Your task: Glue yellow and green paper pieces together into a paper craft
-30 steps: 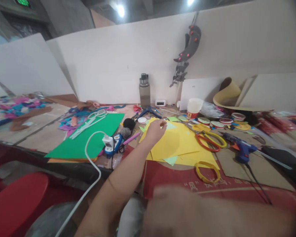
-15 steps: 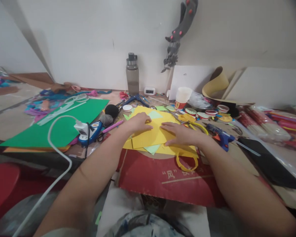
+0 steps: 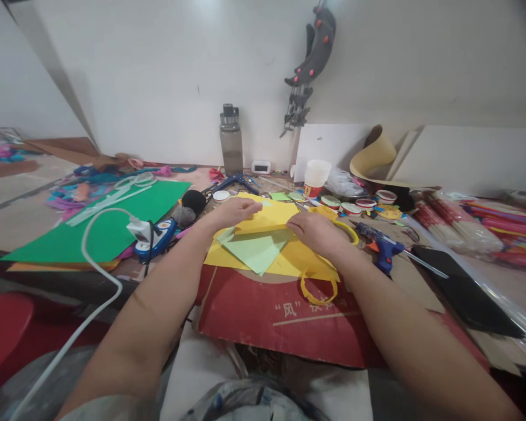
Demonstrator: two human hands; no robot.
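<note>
While the right hand [image 3: 316, 231] pinches the near right corner of the upper yellow sheet [image 3: 269, 218], thumb and fingers together on the paper, the left hand [image 3: 235, 211] reaches over its left side; whether that grip is closed on the paper, I cannot tell. The upper yellow sheet lies between the two hands, its near edge seemingly raised above a pale green sheet [image 3: 259, 256]. Under the pale green sheet is a lower yellow sheet [image 3: 291, 269], lying over part of a red board [image 3: 249, 316] at the front of the bench [image 3: 9, 223]. A yellow ring [image 3: 319, 302] sits at the lower sheet's near right edge. Beyond the right forearm is a blue glue gun [image 3: 386, 252]; left of the left forearm lie a white plug [image 3: 141, 231] and a large green sheet [image 3: 96, 231]. A bottle [image 3: 231, 145] stands upright near the wall.
</note>
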